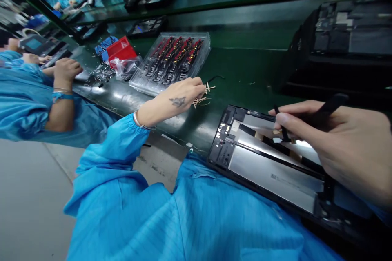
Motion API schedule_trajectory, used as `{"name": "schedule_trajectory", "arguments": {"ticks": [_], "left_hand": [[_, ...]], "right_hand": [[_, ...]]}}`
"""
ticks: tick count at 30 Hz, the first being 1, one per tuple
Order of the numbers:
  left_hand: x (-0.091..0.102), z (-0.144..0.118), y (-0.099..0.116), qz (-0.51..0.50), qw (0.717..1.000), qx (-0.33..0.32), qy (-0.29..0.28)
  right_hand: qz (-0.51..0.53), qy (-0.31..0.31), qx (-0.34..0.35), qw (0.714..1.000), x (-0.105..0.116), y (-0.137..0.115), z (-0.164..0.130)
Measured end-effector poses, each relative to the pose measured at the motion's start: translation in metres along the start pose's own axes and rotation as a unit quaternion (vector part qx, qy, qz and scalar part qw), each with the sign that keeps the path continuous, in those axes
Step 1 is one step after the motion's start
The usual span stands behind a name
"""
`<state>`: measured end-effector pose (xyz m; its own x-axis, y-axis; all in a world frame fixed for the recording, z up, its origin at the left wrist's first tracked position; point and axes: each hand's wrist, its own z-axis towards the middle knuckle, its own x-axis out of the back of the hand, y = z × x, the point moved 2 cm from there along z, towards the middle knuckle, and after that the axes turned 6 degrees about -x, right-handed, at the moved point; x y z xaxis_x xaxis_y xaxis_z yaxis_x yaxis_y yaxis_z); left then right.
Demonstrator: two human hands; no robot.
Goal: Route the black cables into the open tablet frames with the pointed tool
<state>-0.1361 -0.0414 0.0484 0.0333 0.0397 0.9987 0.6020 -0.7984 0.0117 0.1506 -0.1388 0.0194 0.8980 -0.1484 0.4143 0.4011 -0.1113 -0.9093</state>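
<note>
My left hand [179, 100] reaches over the green bench, its fingers curled together beside small beige strips [199, 101]. Whatever lies between those fingertips is hidden. In my right hand [343, 142] is a slim black tool that looks like tweezers [332, 104], gripped like a pen. Below it lies an opened tablet [260, 171], showing silver battery panels and black flex cables. A small white-ended piece [277, 140] is by the tool's lower end, over the tablet; whether it is gripped is unclear. The tablet rests at the bench's near edge, against my blue smock.
A clear plastic tray [200, 59] carries rows of small boards with red and gold parts. Left of it are a red bin [122, 49], a plastic bag [126, 68] and scattered screws [104, 72]. Black trays stand at right [343, 65]. A co-worker's arm [63, 98] is at left.
</note>
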Motion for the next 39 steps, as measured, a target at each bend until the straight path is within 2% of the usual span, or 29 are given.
{"name": "schedule_trajectory", "arguments": {"ticks": [6,8,10,12,15,17,18,20,23,25,28,30,32,34,35,37,39], "left_hand": [[-0.002,-0.002,-0.018,-0.031,0.999,-0.031,0.001],[0.002,0.004,-0.015,-0.019,0.998,-0.023,0.053],[0.004,0.019,-0.002,-0.074,0.987,-0.017,0.14],[0.001,0.04,0.02,-0.238,0.952,-0.04,0.186],[-0.006,0.073,0.058,-0.512,0.844,-0.082,0.136],[-0.004,0.088,0.074,-0.596,0.788,-0.083,0.129],[-0.001,0.093,0.077,-0.606,0.779,-0.082,0.138],[0.008,0.098,0.078,-0.58,0.799,-0.088,0.131],[0.019,0.1,0.073,-0.492,0.86,-0.128,0.038],[0.023,0.1,0.069,-0.433,0.888,-0.152,-0.01],[0.025,0.1,0.066,-0.35,0.917,-0.194,-0.016],[0.027,0.099,0.066,-0.298,0.925,-0.228,0.053],[0.028,0.096,0.069,-0.22,0.926,-0.245,0.182],[0.03,0.092,0.075,-0.099,0.911,-0.25,0.312],[0.03,0.091,0.08,-0.033,0.899,-0.252,0.357],[0.03,0.088,0.09,0.079,0.87,-0.255,0.414],[0.031,0.087,0.097,0.145,0.848,-0.25,0.445]], "right_hand": [[-0.01,0.007,0.029,0.999,-0.003,0.002,0.003],[0.005,0.003,0.032,0.999,-0.004,0.002,0.004],[0.048,-0.01,0.02,0.999,-0.007,0.003,0.004],[0.104,-0.015,0.007,0.994,-0.009,0.004,0.005],[0.164,-0.01,0.002,0.986,-0.013,0.005,0.007],[0.178,0.0,0.018,0.984,-0.011,0.004,0.01],[0.173,0.008,0.036,0.984,-0.009,0.003,0.012],[0.15,0.023,0.085,0.985,-0.001,0.0,0.015],[0.105,0.037,0.145,0.983,0.011,-0.006,0.019],[0.082,0.039,0.159,0.983,0.016,-0.009,0.02],[0.076,0.031,0.168,0.982,0.018,-0.013,0.019],[0.091,0.028,0.162,0.982,0.018,-0.016,0.018],[0.113,0.028,0.144,0.983,0.018,-0.018,0.016],[0.13,0.031,0.133,0.982,0.017,-0.019,0.014],[0.134,0.034,0.133,0.981,0.017,-0.019,0.013],[0.135,0.042,0.144,0.979,0.017,-0.019,0.011],[0.132,0.052,0.161,0.977,0.017,-0.02,0.009]]}}
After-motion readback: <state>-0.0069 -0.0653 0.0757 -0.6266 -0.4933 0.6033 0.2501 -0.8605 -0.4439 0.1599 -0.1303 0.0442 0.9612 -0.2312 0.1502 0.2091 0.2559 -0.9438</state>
